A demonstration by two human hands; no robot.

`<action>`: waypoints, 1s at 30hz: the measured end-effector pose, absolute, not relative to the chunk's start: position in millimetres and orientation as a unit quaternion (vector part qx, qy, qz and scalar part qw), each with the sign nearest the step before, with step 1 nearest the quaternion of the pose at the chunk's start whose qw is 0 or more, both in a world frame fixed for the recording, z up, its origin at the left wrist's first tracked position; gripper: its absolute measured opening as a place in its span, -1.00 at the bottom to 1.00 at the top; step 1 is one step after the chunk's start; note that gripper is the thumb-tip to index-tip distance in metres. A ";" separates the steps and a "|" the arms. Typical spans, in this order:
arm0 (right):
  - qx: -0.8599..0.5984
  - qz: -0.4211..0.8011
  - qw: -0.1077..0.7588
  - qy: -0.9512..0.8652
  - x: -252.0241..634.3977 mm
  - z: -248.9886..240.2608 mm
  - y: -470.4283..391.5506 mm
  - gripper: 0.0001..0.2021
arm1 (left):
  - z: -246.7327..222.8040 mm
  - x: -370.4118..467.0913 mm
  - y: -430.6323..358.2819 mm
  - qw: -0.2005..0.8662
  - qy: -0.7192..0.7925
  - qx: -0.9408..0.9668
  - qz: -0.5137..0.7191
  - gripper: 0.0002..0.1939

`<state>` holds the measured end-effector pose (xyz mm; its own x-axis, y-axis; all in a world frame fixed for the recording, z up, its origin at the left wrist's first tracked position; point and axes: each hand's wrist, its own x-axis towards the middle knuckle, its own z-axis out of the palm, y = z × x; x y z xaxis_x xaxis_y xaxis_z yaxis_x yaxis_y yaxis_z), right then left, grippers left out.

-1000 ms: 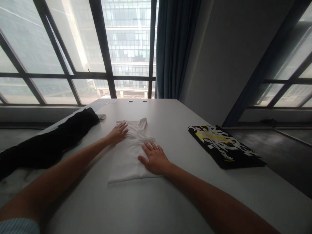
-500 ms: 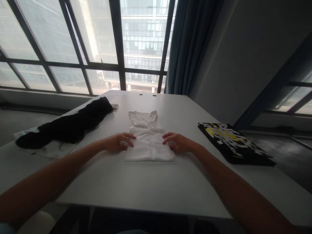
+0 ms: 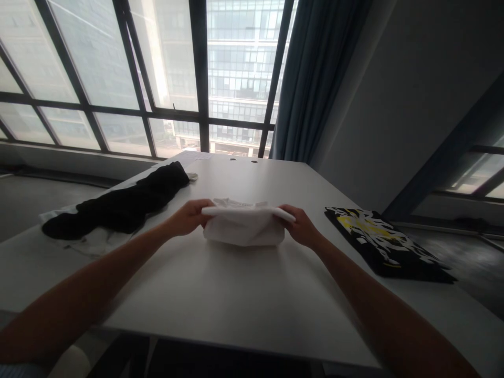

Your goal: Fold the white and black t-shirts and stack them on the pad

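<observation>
A white T-shirt (image 3: 244, 228), folded into a narrow bundle, is lifted at its middle above the white table. My left hand (image 3: 191, 216) grips its left edge, fingers curled under and thumb at the side. On the opposite edge my right hand (image 3: 296, 224) is closed in the same way. Between the two hands the cloth stretches in a raised ridge, and its near part hangs down toward the tabletop. The collar shows behind this ridge, partly hidden.
Black and white garments (image 3: 126, 202) lie loosely heaped on the left of the table (image 3: 236, 304). On the right side rests a folded black garment (image 3: 388, 241) with a yellow and white print. Windows (image 3: 165, 63) and a blue curtain (image 3: 311, 89) stand beyond the table.
Both hands have gone from resting with loose fingers at the T-shirt's sides to gripping its edges. The middle of the T-shirt has risen off the table. The view has tilted slightly.
</observation>
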<state>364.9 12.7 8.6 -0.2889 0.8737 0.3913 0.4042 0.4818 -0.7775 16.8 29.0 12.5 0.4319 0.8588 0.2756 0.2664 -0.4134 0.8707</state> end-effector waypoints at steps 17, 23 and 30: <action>-0.596 0.147 0.333 -0.716 348.7 -42.8 51.8 -0.63 | -26.8 33.8 61.4 0.191 0.490 0.763 0.377 -0.57; -0.623 0.006 0.188 -0.759 335.6 -34.5 30.5 -0.62 | -32.1 34.5 49.4 0.081 0.485 0.824 0.282 -0.65; -0.558 -0.018 0.120 -0.821 298.9 -24.8 40.7 -0.42 | -41.7 88.4 61.0 -0.009 0.432 0.879 0.202 -0.48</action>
<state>298.9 40.7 -24.8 -0.3483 0.9120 0.2167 0.9204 0.3765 -0.1050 88.4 61.0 -41.7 0.5445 0.7560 0.3632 0.7636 -0.6260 0.1582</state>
